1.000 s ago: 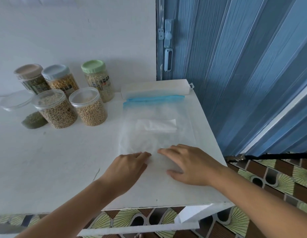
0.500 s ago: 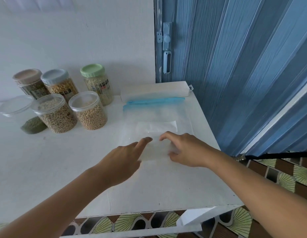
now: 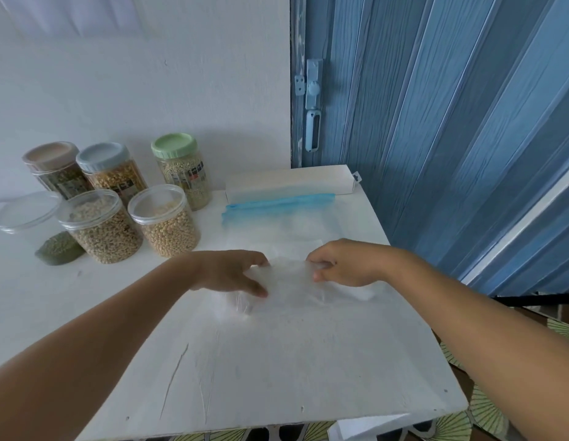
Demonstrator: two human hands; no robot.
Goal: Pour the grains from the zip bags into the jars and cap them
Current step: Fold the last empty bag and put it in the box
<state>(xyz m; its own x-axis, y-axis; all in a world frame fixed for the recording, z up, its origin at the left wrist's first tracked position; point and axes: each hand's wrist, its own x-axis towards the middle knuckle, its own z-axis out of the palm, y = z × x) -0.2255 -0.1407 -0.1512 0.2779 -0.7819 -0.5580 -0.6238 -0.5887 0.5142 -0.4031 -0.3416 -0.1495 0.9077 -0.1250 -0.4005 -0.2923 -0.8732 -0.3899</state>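
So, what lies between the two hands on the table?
In the head view, only the clear zip bag lies between the left hand and the right hand; both grip its crumpled near end.

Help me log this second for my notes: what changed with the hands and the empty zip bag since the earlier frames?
Both hands slid up from the bag's near edge, bunching it toward the blue zip. The left hand and right hand, flat before, now curl and pinch the zip bag, its near end crumpled. The jars, the white box and the blue zip strip stayed put.
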